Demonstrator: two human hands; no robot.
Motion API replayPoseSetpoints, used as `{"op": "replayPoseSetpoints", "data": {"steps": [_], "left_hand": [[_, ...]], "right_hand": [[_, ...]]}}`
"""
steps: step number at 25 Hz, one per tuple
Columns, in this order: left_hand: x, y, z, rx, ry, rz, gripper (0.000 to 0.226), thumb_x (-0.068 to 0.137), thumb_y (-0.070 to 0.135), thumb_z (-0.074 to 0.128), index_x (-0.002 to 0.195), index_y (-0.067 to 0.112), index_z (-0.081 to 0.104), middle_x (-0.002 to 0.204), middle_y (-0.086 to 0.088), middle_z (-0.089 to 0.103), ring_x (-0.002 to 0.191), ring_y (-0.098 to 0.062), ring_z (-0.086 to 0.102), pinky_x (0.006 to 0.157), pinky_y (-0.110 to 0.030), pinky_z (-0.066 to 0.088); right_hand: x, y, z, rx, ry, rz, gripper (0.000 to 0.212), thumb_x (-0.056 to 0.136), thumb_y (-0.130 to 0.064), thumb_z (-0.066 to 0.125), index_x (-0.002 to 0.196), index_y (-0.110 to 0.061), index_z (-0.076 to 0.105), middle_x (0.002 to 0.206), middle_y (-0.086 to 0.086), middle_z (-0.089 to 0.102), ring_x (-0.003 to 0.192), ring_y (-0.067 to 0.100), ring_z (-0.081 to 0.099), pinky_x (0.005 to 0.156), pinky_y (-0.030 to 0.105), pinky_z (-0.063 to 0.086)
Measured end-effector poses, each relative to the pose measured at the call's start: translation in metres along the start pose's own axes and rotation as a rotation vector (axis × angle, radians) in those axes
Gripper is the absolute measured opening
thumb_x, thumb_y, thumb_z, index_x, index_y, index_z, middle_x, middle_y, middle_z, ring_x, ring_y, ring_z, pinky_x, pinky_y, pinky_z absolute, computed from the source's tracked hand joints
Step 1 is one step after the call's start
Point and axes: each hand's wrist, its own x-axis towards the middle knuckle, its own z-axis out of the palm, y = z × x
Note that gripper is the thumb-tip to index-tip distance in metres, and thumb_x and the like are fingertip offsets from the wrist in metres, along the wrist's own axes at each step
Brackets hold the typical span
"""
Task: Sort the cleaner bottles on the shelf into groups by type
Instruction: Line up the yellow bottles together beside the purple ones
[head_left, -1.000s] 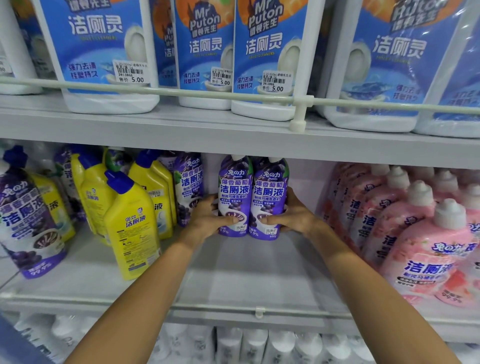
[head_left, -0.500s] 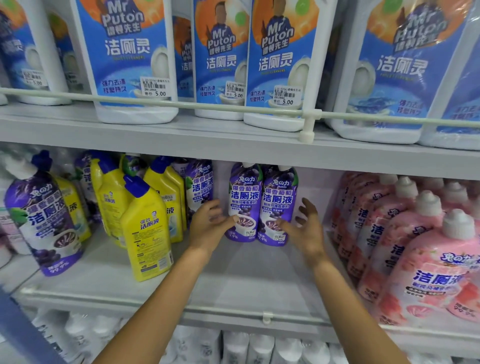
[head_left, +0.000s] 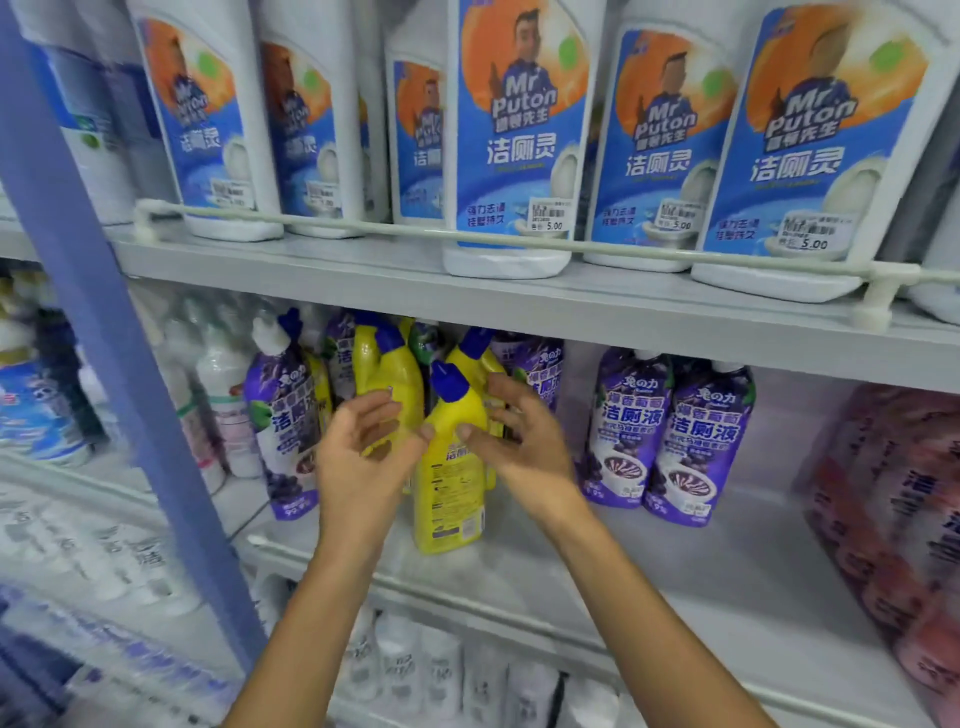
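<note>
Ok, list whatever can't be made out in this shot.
All in the head view:
- Pink bottles: blurred, cut off by the right edge; labels unreadable.
- Bottom-shelf bottles: blurred, cut off by the bottom edge.
- Top-shelf bottles: caps cut off by the top edge.
- Back row behind the yellow bottles: hidden by them and both hands.
- Left hand, right hand: contact with the front yellow bottle is unclear.

Your left hand (head_left: 363, 460) and right hand (head_left: 522, 441) flank the front yellow bottle (head_left: 451, 493), fingers loosely spread at its shoulder. Two purple bottles (head_left: 626, 431) stand at its 3 o'clock; white blue-labelled bottles (head_left: 514, 135) stand at 12 o'clock.
</note>
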Motion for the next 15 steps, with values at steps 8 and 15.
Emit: {"op": "replayPoseSetpoints", "data": {"steps": [8,15], "left_hand": [[0.019,-0.021,-0.028,0.103,-0.086,0.009,0.025,0.081,-0.001,0.08,0.099,0.015,0.074,0.094,0.001,0.077,0.092,-0.015,0.072,0.081,-0.026,0.057],[0.074,-0.022,-0.086,0.499,0.362,0.147,0.059,0.072,0.015,0.082,0.126,0.021,0.057,0.116,-0.004,0.063,0.104,-0.024,0.061,0.09,-0.039,0.052]], "right_hand": [[0.0,0.016,0.02,-0.053,0.015,-0.067,0.052,0.079,-0.019,0.089,0.121,-0.033,0.061,0.117,-0.003,0.074,0.108,0.018,0.07,0.08,0.024,0.057],[-0.005,0.015,0.032,-0.012,0.058,-0.067,0.048,0.085,-0.005,0.082,0.124,-0.024,0.06,0.117,0.007,0.074,0.104,0.019,0.07,0.076,0.02,0.056]]}}
